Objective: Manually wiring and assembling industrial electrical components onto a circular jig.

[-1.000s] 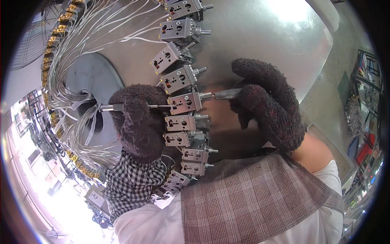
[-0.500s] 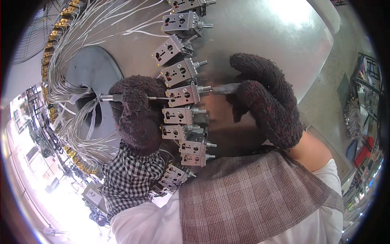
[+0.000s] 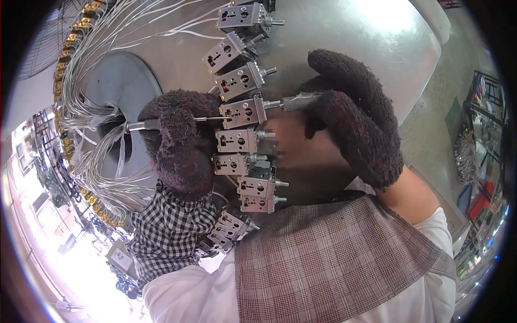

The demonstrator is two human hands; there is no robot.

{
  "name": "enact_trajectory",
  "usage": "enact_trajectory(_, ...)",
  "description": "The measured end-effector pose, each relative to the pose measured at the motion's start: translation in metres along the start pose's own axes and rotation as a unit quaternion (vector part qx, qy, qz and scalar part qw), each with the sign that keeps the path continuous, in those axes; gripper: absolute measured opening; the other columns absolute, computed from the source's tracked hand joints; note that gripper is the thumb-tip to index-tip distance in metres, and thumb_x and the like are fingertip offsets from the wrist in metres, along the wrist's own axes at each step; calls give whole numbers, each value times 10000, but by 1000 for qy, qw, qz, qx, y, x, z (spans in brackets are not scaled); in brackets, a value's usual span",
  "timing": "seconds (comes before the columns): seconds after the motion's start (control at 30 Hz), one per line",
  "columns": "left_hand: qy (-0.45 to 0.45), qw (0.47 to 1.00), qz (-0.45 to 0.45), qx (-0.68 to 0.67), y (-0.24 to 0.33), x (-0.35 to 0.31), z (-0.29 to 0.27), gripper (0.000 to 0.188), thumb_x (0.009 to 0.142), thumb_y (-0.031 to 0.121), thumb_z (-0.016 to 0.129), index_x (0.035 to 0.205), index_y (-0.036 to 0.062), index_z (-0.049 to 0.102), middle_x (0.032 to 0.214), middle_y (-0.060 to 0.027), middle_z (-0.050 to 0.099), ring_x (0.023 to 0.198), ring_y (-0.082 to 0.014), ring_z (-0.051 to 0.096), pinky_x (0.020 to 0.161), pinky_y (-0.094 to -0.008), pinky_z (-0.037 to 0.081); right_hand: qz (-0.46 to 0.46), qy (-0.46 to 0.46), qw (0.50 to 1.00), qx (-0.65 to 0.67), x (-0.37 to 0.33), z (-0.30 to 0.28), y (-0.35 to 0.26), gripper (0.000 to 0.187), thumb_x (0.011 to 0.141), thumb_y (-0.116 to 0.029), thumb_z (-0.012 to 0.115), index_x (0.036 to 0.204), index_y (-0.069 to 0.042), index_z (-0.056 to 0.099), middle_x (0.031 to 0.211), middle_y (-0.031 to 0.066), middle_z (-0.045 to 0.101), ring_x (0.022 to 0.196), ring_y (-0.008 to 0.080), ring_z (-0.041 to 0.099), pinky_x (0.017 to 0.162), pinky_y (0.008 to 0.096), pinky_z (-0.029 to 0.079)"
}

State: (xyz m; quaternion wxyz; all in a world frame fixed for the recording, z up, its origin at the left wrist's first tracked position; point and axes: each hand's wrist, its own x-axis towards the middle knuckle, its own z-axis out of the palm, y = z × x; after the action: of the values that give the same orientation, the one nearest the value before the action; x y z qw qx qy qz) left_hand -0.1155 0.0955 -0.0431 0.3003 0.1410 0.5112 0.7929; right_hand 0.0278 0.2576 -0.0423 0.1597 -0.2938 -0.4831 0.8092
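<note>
My left hand (image 3: 180, 142), in a dark knit glove, is closed around a thin screwdriver (image 3: 207, 118). The screwdriver's tip meets the left part of a small metal control box (image 3: 243, 112) with a round shaft. On the box's other side, my right hand (image 3: 358, 121), gloved alike, grips a grey sleeve-like tool (image 3: 302, 101). That tool's end sits at the box's shaft; whether it is fitted over it, I cannot tell. More boxes of the same kind, such as a metal box (image 3: 237, 141) just nearer, form a curved row. My right fingertips are partly hidden behind the glove's knuckles.
Many thin silvery wires (image 3: 81, 116) bunch at the left beside a rounded grey plate (image 3: 121, 81) with a dark opening. Brass-coloured fittings (image 3: 67, 70) line the far-left rim. The shiny metal tabletop (image 3: 344, 32) ends at the right, with shelving (image 3: 484, 102) beyond.
Both hands, the screwdriver and the grey tool have shifted slightly farther away, together with the row of boxes. The screwdriver and grey tool stay at the same box.
</note>
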Motion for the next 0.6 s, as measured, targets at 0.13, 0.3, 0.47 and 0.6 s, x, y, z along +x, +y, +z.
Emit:
enact_trajectory(0.13,83,994,37,56,-3,-4,-6,247,866,225,485,980,5,496,863,-135,572,715,-212,596,610,-307,516,74,31,997,-3,-1,1,-15,293,847,-248,561,1014,-7,569,762,79,607,577,104,569,442,213,433)
enact_trajectory(0.3,103,992,44,66,-3,0,5,240,847,209,518,977,8,496,846,-143,579,713,-224,603,583,-300,523,113,7,993,-24,4,-3,-21,301,839,-266,568,988,-4,574,710,69,602,519,102,556,377,211,398)
enact_trajectory(0.47,-13,986,103,131,-3,1,-1,245,831,198,538,969,-2,503,881,-162,590,718,-220,612,536,-295,522,150,9,989,-3,5,-1,-23,313,825,-284,585,974,-8,577,704,64,601,504,97,550,346,207,375)
enact_trajectory(0.6,-1,982,115,152,-2,0,5,260,821,207,555,962,-7,513,884,-174,594,728,-228,612,533,-300,525,149,35,988,7,4,2,-23,303,826,-279,584,978,-17,577,721,65,606,528,100,558,364,205,393)
